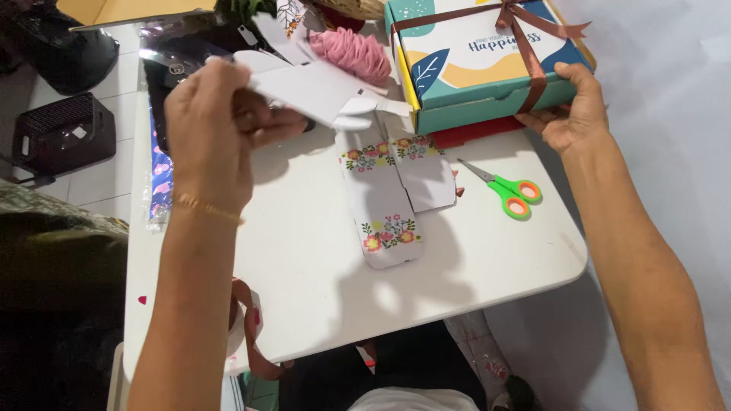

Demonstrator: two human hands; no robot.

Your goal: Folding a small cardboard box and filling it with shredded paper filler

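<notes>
Two hands at work | left hand (pixel 209 133) closed on folded white card (pixel 316 91), 11 o'clock | right hand (pixel 575 114) grips teal gift box (pixel 472 84) corner, 1 o'clock | green scissors (pixel 510 192) on white table (pixel 487 266), 3 o'clock

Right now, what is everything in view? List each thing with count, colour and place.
table: one, white, centre
gift box: one, teal with leaf pattern and brown ribbon, far right corner
flat red piece: one, under the gift box
scissors: one pair, green and orange handles, right of centre, lying flat
floral card cut-out: one, white with flowers, lying at centre
folded white card piece: one, held above the table
pink coil: one, far edge
dark crate: one, on floor, left
left hand: grip on the folded white card piece, gold bracelet on wrist
right hand: on the gift box's near corner
</notes>
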